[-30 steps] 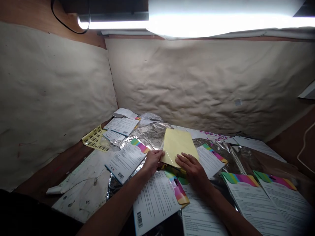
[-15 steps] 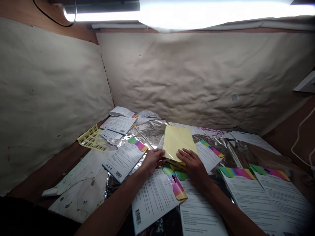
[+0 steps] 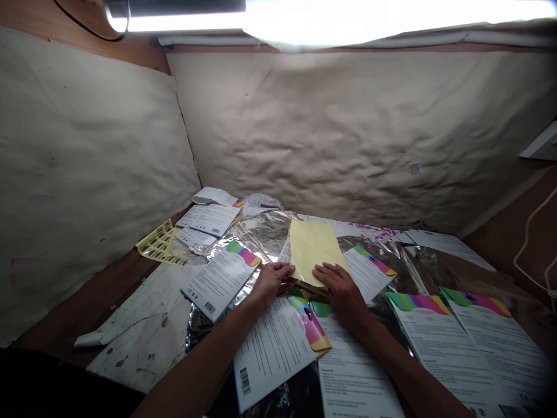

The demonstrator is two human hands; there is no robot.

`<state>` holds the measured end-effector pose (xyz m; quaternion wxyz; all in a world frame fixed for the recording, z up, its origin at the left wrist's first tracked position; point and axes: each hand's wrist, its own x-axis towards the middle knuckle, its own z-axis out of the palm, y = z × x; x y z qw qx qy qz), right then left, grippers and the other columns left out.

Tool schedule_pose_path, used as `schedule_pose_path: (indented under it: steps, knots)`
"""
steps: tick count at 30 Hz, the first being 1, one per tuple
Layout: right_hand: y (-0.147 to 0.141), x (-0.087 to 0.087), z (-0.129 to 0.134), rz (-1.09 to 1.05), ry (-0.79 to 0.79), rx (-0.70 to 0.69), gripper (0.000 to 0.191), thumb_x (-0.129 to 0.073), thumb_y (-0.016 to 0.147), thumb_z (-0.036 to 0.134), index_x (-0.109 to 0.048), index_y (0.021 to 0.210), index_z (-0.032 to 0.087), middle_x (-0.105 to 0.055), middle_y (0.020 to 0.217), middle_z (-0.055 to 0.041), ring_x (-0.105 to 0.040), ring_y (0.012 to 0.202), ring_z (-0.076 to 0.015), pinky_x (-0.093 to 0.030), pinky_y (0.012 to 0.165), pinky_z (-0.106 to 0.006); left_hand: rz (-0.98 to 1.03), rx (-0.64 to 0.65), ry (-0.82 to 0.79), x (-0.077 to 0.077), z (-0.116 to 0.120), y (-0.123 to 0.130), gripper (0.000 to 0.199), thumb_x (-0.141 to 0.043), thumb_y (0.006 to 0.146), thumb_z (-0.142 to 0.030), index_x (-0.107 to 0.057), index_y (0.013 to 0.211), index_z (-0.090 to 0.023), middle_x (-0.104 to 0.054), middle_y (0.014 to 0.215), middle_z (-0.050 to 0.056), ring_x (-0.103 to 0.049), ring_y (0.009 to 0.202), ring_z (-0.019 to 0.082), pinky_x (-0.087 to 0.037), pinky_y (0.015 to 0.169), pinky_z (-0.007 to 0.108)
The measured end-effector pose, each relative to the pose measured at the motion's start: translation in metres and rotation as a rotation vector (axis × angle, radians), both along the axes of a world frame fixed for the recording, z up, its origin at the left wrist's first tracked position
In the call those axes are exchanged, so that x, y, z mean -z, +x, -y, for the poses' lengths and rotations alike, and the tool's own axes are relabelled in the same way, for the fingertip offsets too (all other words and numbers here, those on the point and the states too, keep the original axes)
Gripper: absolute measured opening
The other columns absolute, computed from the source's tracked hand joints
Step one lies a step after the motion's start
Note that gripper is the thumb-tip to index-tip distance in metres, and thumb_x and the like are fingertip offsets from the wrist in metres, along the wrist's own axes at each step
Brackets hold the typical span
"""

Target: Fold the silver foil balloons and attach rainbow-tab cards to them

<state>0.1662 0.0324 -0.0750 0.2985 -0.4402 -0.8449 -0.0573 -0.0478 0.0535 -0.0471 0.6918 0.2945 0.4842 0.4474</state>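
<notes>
A plain yellow sheet (image 3: pixel 317 247) lies over the middle of the work surface. My left hand (image 3: pixel 272 283) pinches its lower left corner between thumb and fingers. My right hand (image 3: pixel 342 287) rests with its fingers on the sheet's lower right part, the fingers slightly spread. Below the hands are a white printed packet (image 3: pixel 276 354) with a rainbow-coloured top and another such packet (image 3: pixel 354 371) beside it. A further packet (image 3: pixel 369 274) shows to the right of the sheet, partly under it or close to it.
More packets (image 3: pixel 220 281) lie at the left and two (image 3: pixel 435 337) at the right, on shiny plastic film (image 3: pixel 265 232). A yellow label sheet (image 3: pixel 161 244) is at the left edge. Papered walls (image 3: pixel 348 133) enclose the surface, under a bright tube light (image 3: pixel 183 22).
The lower edge of the yellow sheet has dropped slightly, and less of the printed yellow layer beneath it shows. Both hands stay in nearly the same place.
</notes>
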Motion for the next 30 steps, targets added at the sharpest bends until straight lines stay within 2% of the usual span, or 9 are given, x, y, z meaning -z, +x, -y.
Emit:
schedule_pose_path:
  steps: [4,9,12,15,19,24,30]
  knots:
    - [0.0,-0.003,0.003,-0.009,-0.032,-0.022,0.058,-0.039,0.078,-0.008,-0.066,0.123,0.017,-0.069,0.125,-0.0099,-0.058,0.122,-0.0273,-0.046,0.104,-0.054,-0.01,-0.003,0.009,-0.001,0.001,0.002,0.012,-0.077,0.079,-0.02,-0.072,0.083,-0.009,-0.071,0.074,0.008,-0.065,0.057,0.01,-0.054,0.053,0.017]
    - [-0.005,-0.018,0.012,-0.009,-0.157,-0.111,0.058,-0.051,0.083,0.004,-0.052,0.139,0.02,-0.059,0.139,-0.0099,-0.05,0.131,-0.0291,-0.036,0.111,-0.06,-0.029,0.014,0.026,-0.001,0.003,0.003,0.019,-0.081,0.074,-0.023,-0.073,0.084,-0.009,-0.07,0.077,0.009,-0.065,0.059,0.012,-0.054,0.054,0.019]
    - [-0.012,-0.024,0.017,-0.112,-0.197,-0.156,0.051,-0.056,0.09,0.016,-0.05,0.141,0.019,-0.057,0.14,-0.0113,-0.049,0.132,-0.028,-0.042,0.11,-0.054,-0.045,0.029,0.045,0.0,0.006,0.004,0.026,-0.085,0.068,-0.028,-0.073,0.08,-0.009,-0.068,0.071,0.007,-0.063,0.056,0.011,-0.051,0.05,0.018]
    - [-0.019,-0.023,0.02,-0.268,-0.204,-0.152,0.042,-0.054,0.095,0.02,-0.055,0.136,0.021,-0.062,0.134,-0.011,-0.056,0.126,-0.0254,-0.051,0.103,-0.046,-0.051,0.046,0.091,0.001,0.011,0.007,0.031,-0.088,0.063,-0.034,-0.073,0.076,-0.011,-0.067,0.07,0.004,-0.061,0.056,0.01,-0.05,0.051,0.017]
    - [-0.023,-0.018,0.022,-0.407,-0.191,-0.098,0.03,-0.056,0.094,0.022,-0.064,0.123,0.022,-0.069,0.122,-0.0091,-0.064,0.115,-0.0238,-0.056,0.097,-0.043,-0.06,0.109,0.167,0.0,0.018,0.012,0.038,-0.089,0.061,-0.041,-0.075,0.079,-0.011,-0.069,0.072,0.004,-0.063,0.061,0.012,-0.049,0.053,0.017]
    - [-0.021,-0.02,0.024,-0.449,-0.157,-0.068,0.025,-0.064,0.09,0.02,-0.068,0.115,0.022,-0.072,0.116,-0.0076,-0.067,0.11,-0.0234,-0.057,0.095,-0.041,-0.147,0.181,0.281,0.001,0.021,0.014,0.039,-0.084,0.067,-0.045,-0.077,0.086,-0.012,-0.073,0.078,0.006,-0.069,0.071,0.017,-0.054,0.061,0.022]
    - [-0.021,-0.026,0.027,-0.467,-0.132,-0.024,0.019,-0.065,0.088,0.018,-0.071,0.105,0.022,-0.075,0.104,-0.0059,-0.071,0.1,-0.0223,-0.059,0.089,-0.038,-0.209,0.251,0.456,-0.001,0.024,0.016,0.03,-0.075,0.076,-0.039,-0.077,0.089,-0.012,-0.076,0.083,0.008,-0.072,0.075,0.021,-0.056,0.068,0.026]
